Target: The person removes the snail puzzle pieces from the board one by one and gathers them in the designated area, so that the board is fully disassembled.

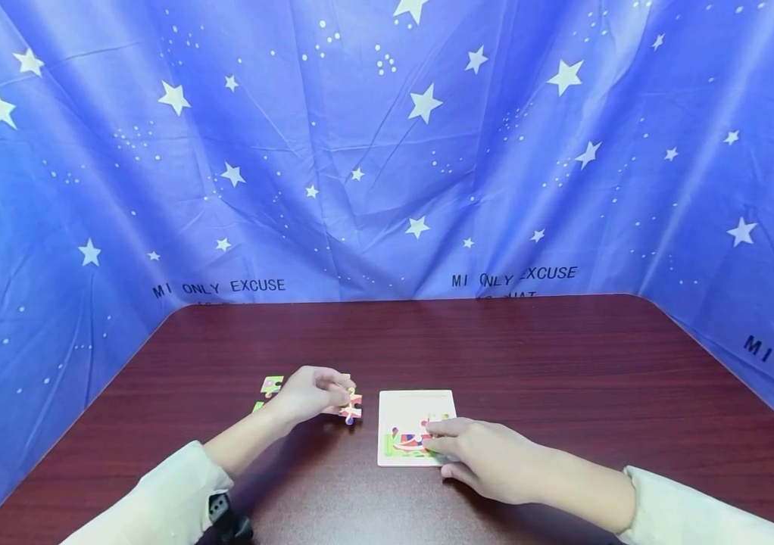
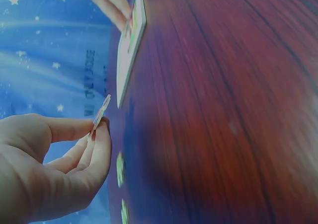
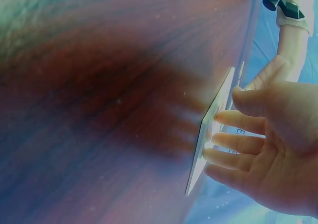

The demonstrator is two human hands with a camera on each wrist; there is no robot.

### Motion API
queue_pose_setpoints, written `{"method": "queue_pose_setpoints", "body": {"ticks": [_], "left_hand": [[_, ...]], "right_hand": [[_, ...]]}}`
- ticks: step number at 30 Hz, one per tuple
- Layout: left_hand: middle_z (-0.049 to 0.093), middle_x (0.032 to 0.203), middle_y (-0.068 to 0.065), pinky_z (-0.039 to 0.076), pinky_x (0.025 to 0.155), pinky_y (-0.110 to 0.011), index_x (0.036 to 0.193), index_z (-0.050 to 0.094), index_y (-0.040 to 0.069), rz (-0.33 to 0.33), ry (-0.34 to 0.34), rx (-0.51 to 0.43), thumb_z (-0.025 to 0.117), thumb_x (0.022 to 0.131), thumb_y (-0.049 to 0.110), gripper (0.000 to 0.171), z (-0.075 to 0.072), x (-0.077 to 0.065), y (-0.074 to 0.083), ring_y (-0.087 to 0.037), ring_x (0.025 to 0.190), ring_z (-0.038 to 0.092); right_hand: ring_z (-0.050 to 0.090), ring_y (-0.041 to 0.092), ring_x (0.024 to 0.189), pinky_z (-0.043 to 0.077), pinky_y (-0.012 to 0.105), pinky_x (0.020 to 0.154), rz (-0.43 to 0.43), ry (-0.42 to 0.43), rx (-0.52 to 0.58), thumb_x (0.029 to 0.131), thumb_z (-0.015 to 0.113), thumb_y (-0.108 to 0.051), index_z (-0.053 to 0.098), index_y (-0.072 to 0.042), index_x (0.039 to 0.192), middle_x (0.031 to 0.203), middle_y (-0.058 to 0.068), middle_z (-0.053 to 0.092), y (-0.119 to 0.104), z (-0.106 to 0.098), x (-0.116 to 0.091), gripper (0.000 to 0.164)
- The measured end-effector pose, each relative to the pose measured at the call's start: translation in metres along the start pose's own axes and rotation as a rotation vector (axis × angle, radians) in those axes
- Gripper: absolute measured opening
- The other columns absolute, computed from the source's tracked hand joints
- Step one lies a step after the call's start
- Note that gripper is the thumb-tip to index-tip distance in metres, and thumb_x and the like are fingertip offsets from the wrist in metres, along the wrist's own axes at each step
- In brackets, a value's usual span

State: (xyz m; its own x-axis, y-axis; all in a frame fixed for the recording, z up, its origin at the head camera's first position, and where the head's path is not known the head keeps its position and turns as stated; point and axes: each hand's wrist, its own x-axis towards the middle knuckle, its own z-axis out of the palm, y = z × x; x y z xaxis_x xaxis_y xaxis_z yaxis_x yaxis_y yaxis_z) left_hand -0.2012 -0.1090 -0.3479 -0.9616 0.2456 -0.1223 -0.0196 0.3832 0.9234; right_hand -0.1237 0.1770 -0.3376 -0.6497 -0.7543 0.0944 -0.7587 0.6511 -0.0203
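Note:
My left hand (image 1: 312,395) pinches a colourful jigsaw puzzle piece (image 1: 353,407) between thumb and fingers, just left of the puzzle board. In the left wrist view this puzzle piece (image 2: 102,111) is edge-on, held above the table. The square, pale-rimmed puzzle board (image 1: 397,400) lies flat, with a colourful picture partly filled in along its nearer side. My right hand (image 1: 496,458) reaches over the board's right side, its fingertips on or just above the picture and covering part of it. In the right wrist view the right hand's fingers (image 3: 241,143) are nearly straight.
Loose puzzle pieces lie left of the board: one green piece (image 1: 271,384) beyond the left wrist, another (image 1: 258,406) partly hidden by it. The dark reddish wooden table (image 1: 530,356) extends around the board. Behind it hangs a blue star-patterned cloth (image 1: 360,227).

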Motion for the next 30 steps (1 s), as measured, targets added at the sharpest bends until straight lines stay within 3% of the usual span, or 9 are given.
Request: {"method": "queue_pose_setpoints", "body": {"ticks": [11,16,23,30], "left_hand": [[0.072,0.080,-0.008,0.060,0.072,-0.032,0.103,0.064,-0.014,0.023,0.022,0.048,0.065,0.080,-0.002,0.025,-0.033,-0.015,-0.021,-0.009,0.072,0.068],[0.072,0.076,-0.008,0.059,0.065,-0.029,0.095,0.068,-0.009,0.037,0.092,0.165,0.067,0.078,-0.003,0.018,-0.038,-0.019,-0.026,-0.010,0.065,0.069],[0.071,0.071,-0.003,0.049,0.059,-0.021,0.084,0.072,0.004,0.109,0.213,0.442,0.075,0.072,0.004,0.012,-0.043,-0.021,-0.026,-0.005,0.062,0.062],[0.071,0.073,-0.003,0.050,0.061,-0.021,0.082,0.071,0.004,0.170,0.236,0.534,0.076,0.073,0.003,0.011,-0.044,-0.022,-0.026,-0.010,0.066,0.065]], "right_hand": [[0.060,0.019,0.121,0.054,0.034,0.091,-0.023,-0.012,0.037,0.091,0.065,-0.024,0.061,-0.016,0.128,0.135,0.001,0.059,-0.001,0.000,0.007,0.038],[0.058,0.020,0.124,0.053,0.032,0.095,-0.051,-0.044,0.066,0.091,0.064,-0.021,0.060,-0.017,0.130,0.137,0.002,0.057,0.000,0.000,0.008,0.039],[0.056,0.020,0.128,0.051,0.034,0.097,-0.042,-0.097,0.120,0.093,0.062,-0.020,0.058,-0.017,0.132,0.140,0.004,0.056,0.001,0.000,0.008,0.039],[0.054,0.020,0.129,0.051,0.035,0.099,-0.049,-0.097,0.144,0.093,0.060,-0.021,0.057,-0.016,0.133,0.141,0.005,0.056,0.003,0.002,0.008,0.040]]}}
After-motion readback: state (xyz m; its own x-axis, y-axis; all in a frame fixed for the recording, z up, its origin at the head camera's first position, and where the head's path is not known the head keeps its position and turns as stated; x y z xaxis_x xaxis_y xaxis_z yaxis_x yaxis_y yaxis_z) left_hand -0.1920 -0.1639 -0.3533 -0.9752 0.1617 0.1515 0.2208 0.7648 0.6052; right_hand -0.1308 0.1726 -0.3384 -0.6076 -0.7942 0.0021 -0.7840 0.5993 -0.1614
